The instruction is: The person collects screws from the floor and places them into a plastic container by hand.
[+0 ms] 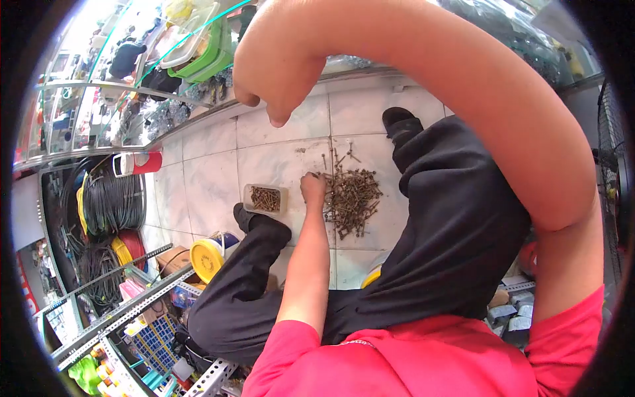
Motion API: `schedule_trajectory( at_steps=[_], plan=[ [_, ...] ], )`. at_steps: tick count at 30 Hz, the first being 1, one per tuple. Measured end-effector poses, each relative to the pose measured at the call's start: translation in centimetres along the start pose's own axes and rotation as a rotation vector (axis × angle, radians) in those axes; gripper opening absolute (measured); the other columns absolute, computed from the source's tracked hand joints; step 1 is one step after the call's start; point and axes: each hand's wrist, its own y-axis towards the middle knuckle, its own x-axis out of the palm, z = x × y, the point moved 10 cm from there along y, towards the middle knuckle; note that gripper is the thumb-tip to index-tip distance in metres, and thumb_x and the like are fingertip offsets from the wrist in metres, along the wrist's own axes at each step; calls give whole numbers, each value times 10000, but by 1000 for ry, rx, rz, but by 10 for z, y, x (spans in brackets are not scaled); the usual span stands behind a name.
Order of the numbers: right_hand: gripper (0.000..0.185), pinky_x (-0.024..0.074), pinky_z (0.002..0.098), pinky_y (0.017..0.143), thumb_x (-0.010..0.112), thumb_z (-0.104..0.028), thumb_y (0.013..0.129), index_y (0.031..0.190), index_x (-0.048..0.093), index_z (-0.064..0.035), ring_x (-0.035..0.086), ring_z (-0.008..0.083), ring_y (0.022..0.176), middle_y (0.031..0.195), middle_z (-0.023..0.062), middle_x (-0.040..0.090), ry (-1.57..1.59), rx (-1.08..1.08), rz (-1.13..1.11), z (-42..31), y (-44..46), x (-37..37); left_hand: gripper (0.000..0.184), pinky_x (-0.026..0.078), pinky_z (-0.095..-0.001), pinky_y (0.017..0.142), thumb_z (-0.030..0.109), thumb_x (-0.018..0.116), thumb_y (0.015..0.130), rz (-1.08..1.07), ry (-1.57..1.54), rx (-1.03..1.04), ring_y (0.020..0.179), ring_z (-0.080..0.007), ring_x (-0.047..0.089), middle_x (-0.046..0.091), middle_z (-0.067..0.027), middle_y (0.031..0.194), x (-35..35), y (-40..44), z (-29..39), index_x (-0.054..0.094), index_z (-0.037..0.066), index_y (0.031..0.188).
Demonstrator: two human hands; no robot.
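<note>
On the tiled floor between my legs lies a spread pile of rusty screws or bolts (354, 198). My left hand (313, 188) is at the pile's left edge, its fingers bent down against the pieces; whether it grips one is too small to tell. Just left of it stands a small clear rectangular container (266, 199) holding similar screws. My right hand (274, 73) is raised close to the camera at the top, in front of the glass shelving, with its fingers curled downward. What its fingertips hold, if anything, is hidden.
Glass shelves (126, 86) with goods and a green bin (210, 59) line the top left. Cable coils (114, 198), a red-and-white container (137, 163) and a yellow-lidded bucket (207, 261) stand at left. A fan (612, 165) is at the right edge.
</note>
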Motion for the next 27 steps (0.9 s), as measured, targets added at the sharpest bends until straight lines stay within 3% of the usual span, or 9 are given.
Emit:
schedule_trajectory(
  at_steps=[4,7,10,13,16,19,27],
  plan=[
    [396,504,460,935,611,-265,861,1169,733,-48,647,317,1087,1196,152,699,88,71,-25,5,-18,1,325,517,-468,819,228,695,856,83,-141,114,923,-391,663,677,-222,914,-13,-3,14,669,-34,1047],
    [395,508,457,927,614,-258,857,1174,731,-53,644,315,1090,1199,149,695,81,28,-51,8,-16,0,279,507,-448,818,185,683,860,-75,-315,61,919,-370,650,664,-211,922,-28,-5,26,664,-14,1054],
    [387,510,457,925,621,-249,853,1168,733,-54,647,316,1085,1190,151,698,70,69,-14,4,-18,-2,321,501,-440,811,146,671,848,-178,-367,277,876,-381,636,661,-208,904,-29,-5,39,656,10,1138],
    [381,510,461,929,636,-248,851,1162,737,-52,652,321,1083,1184,156,704,65,100,17,1,-17,-6,416,505,-462,845,115,677,822,-300,-221,522,914,-411,622,664,-209,976,-17,-12,50,630,18,1224],
    [387,507,464,939,649,-257,852,1168,737,-52,655,324,1090,1191,159,706,35,1,11,-2,-8,-5,477,506,-490,891,94,681,800,-338,-50,663,994,-428,605,645,-220,1049,-2,-25,57,617,34,1268],
    [399,505,464,947,649,-267,856,1183,732,-54,652,324,1101,1206,161,701,18,9,6,-2,-3,-3,455,502,-503,926,86,685,785,-356,10,517,1065,-441,580,615,-227,1123,4,-24,54,639,44,1235],
    [432,497,462,968,647,-296,869,1222,719,-58,644,325,1130,1246,165,688,-42,276,-98,8,1,3,421,502,-490,937,57,692,751,-255,-30,558,1111,-421,556,580,-184,1183,-13,-35,59,660,60,1170]
  ],
)
